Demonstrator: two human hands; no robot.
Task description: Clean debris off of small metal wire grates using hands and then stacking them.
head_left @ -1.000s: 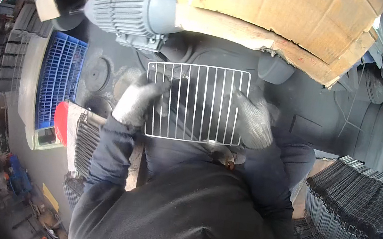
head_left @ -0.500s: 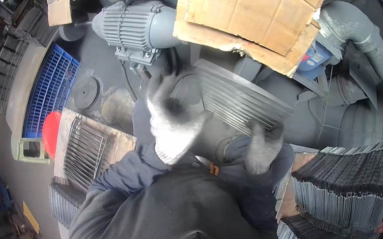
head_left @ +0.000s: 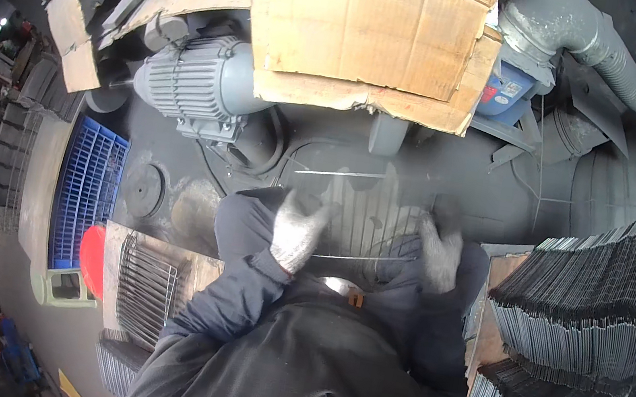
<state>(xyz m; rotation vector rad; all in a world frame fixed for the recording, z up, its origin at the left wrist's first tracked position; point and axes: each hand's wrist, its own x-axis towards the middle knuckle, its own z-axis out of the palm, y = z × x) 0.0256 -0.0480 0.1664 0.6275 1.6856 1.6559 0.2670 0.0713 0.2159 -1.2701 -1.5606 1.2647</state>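
Between my hands, over my lap, is a wire rack (head_left: 372, 216) of thin parallel rods, smeared by motion. Its far and near edge rods show as pale lines, and the bars between them run away from me. My left hand (head_left: 298, 232), in a whitish knit glove, closes at the rack's left side. At the right side my right hand (head_left: 439, 252), in a greyer glove with dark fingertips, grips it too. The fingertips of both hands are blurred. Beside my left arm, several wire racks (head_left: 148, 280) lie on a board.
Tall stacks of wire racks (head_left: 579, 308) stand at my right. Ahead are a grey electric motor (head_left: 192, 83), a cardboard sheet (head_left: 366, 31) over machinery, and a grey duct (head_left: 554, 24). A blue plastic crate (head_left: 90, 191), red round object (head_left: 92, 260) and pale green stool (head_left: 66, 287) are at left.
The wire rack has turned and come nearer, now lying between both hands. My left hand, formerly apart from it with raised fingers, has moved to its left side. The view has shifted slightly.
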